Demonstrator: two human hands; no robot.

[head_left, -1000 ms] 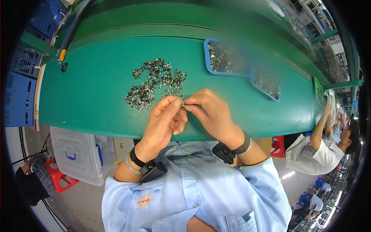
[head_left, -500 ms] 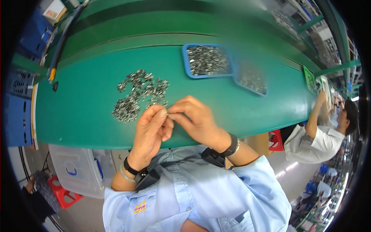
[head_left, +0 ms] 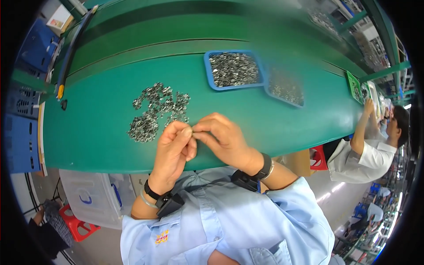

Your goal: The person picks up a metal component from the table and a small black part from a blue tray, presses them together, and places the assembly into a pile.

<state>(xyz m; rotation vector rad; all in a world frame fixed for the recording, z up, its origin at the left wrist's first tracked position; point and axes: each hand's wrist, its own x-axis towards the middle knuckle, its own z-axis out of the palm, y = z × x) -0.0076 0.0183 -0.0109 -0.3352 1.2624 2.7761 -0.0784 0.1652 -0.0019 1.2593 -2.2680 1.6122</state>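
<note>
Both hands meet above the near edge of the green work table. My left hand is closed, its thumb and forefinger pinched on something too small to make out. Against those fingertips, the thumb and forefinger of my right hand are pinched too, and whatever they hold is hidden. Just beyond my left hand lies a loose pile of small shiny metal parts. Farther off, to the right of the pile, a blue tray is full of similar small metal pieces.
A second tray, blurred, adjoins the blue one on its right. A co-worker in a white top sits at the table's right end. Blue crates stand at the left. Below the table edge are a clear plastic bin and a red stool.
The view has shifted slightly. My hands stay together at the fingertips, with only a small movement of the fingers. The pile and trays look the same.
</note>
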